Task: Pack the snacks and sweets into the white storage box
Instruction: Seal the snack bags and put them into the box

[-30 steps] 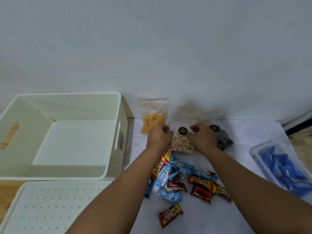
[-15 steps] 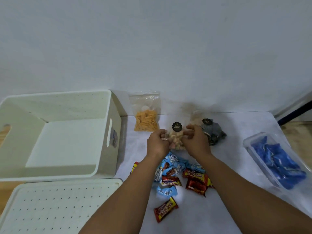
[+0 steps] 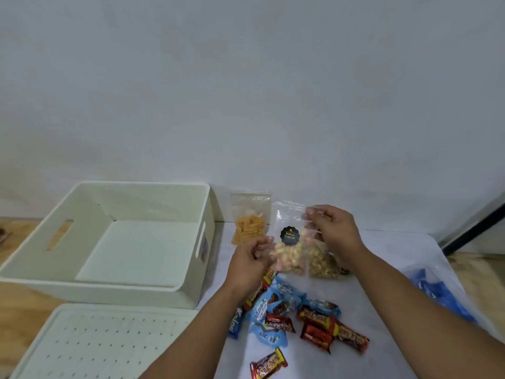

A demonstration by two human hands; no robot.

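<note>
Both hands hold a clear bag of pastel biscuits above the table, just right of the empty white box. The right hand fingers pinch its top edge; the left hand fingers curl around its lower corner. Wrapped sweets lie below, near the forearms.

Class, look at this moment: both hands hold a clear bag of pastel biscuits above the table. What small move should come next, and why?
Probably carry the biscuit bag leftward and lower it into the white storage box. The left hand and right hand already hold it off the table, and the box stands open and empty just to the left, its lid lying in front of it.
</note>
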